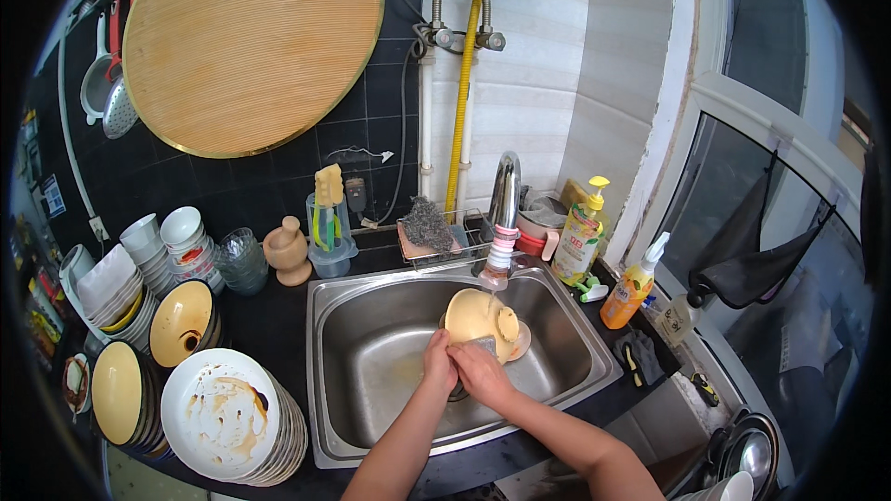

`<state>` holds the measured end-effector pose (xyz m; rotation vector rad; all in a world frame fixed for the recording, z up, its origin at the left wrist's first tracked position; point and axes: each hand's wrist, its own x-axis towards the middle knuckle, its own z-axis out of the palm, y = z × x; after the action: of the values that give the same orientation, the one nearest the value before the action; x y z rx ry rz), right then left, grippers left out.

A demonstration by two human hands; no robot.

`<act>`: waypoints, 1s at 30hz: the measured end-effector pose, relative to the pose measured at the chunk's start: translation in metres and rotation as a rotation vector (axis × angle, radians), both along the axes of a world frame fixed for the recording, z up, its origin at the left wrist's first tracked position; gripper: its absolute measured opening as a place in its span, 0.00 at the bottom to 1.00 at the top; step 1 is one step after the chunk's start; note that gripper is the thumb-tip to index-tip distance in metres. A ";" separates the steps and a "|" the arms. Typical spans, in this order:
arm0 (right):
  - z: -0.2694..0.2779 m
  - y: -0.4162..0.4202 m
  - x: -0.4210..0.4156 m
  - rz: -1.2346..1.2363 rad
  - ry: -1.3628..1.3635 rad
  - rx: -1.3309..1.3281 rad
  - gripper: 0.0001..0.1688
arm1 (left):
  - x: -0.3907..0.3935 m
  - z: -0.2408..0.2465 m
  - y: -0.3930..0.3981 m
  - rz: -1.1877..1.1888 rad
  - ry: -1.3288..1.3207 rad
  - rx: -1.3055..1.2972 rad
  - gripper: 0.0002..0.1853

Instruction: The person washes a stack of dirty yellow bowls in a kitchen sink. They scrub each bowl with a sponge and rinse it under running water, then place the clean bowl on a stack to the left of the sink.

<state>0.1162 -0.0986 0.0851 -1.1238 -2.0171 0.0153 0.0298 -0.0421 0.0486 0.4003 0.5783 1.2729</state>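
A yellow bowl (468, 316) is tilted over the stainless steel sink (376, 376), its foot turned towards the right. My left hand (440, 363) grips the bowl at its near left edge. Pressed against the bowl's outer side is a grey scouring pad (485, 343), held in my right hand (482, 372). From the faucet (502, 216), with its pink and white spout, a thin stream of water falls onto the bowl. Behind the bowl, another dish (521, 341) shows in part in the sink; the rest of it is hidden.
Left of the sink stand a stack of soiled white plates (216, 417), yellow bowls (115, 390) and glass bowls (241, 261). A wooden mortar (287, 257) and a wire rack with steel wool (428, 224) line the back. Soap (579, 240) and spray bottles (630, 292) stand right.
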 end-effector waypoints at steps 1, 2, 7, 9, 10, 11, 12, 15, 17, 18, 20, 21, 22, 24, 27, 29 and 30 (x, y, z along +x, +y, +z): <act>0.001 0.003 -0.001 0.007 -0.041 0.040 0.15 | -0.001 -0.002 0.001 -0.004 -0.017 0.004 0.06; 0.001 0.008 0.001 0.011 -0.119 0.072 0.16 | -0.001 -0.004 0.002 -0.008 -0.034 0.008 0.06; 0.003 0.023 0.003 0.026 -0.215 0.111 0.14 | 0.002 0.002 0.002 -0.013 -0.144 -0.036 0.06; 0.003 0.025 0.000 0.008 -0.217 0.120 0.12 | 0.001 0.001 0.002 0.011 -0.167 -0.064 0.06; 0.005 0.025 -0.002 0.001 -0.207 0.137 0.11 | 0.001 -0.001 0.003 0.017 -0.175 -0.062 0.06; 0.006 0.025 -0.004 -0.005 -0.197 0.154 0.10 | 0.002 -0.003 0.005 0.023 -0.184 -0.061 0.06; 0.006 0.025 -0.006 -0.023 -0.200 0.129 0.10 | 0.002 -0.005 0.007 0.028 -0.194 -0.058 0.06; 0.010 0.026 -0.009 -0.054 -0.182 0.088 0.09 | 0.001 -0.016 0.013 -0.006 -0.222 0.024 0.08; 0.014 0.028 -0.010 -0.046 -0.132 0.106 0.09 | 0.002 -0.012 0.011 -0.027 -0.209 -0.063 0.12; 0.017 0.030 -0.011 -0.091 -0.070 0.090 0.09 | 0.003 -0.006 0.007 -0.038 -0.203 -0.107 0.14; 0.026 0.037 -0.011 -0.180 0.054 0.057 0.09 | 0.010 -0.001 0.001 -0.010 -0.131 -0.059 0.17; 0.031 0.043 -0.009 -0.216 0.090 0.056 0.09 | 0.012 0.003 -0.004 0.004 -0.092 -0.033 0.19; 0.036 0.051 -0.004 -0.253 0.125 0.056 0.09 | 0.011 0.013 -0.011 -0.019 -0.088 -0.017 0.22; 0.032 0.070 0.011 -0.366 0.154 0.044 0.10 | 0.011 0.013 -0.012 -0.026 0.013 0.007 0.21; 0.041 0.082 0.032 -0.568 0.174 0.010 0.13 | 0.010 0.013 -0.014 0.016 0.143 0.034 0.21; 0.041 0.083 0.036 -0.676 0.158 -0.122 0.13 | 0.008 0.020 -0.016 0.043 0.217 0.053 0.20; 0.040 0.084 0.036 -0.643 0.055 -0.170 0.15 | 0.009 0.019 -0.016 0.044 0.208 0.054 0.20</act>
<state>0.1525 -0.0149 0.1254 -1.8138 -1.5479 -0.1110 0.0386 -0.0581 0.0673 0.5726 0.7328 1.2999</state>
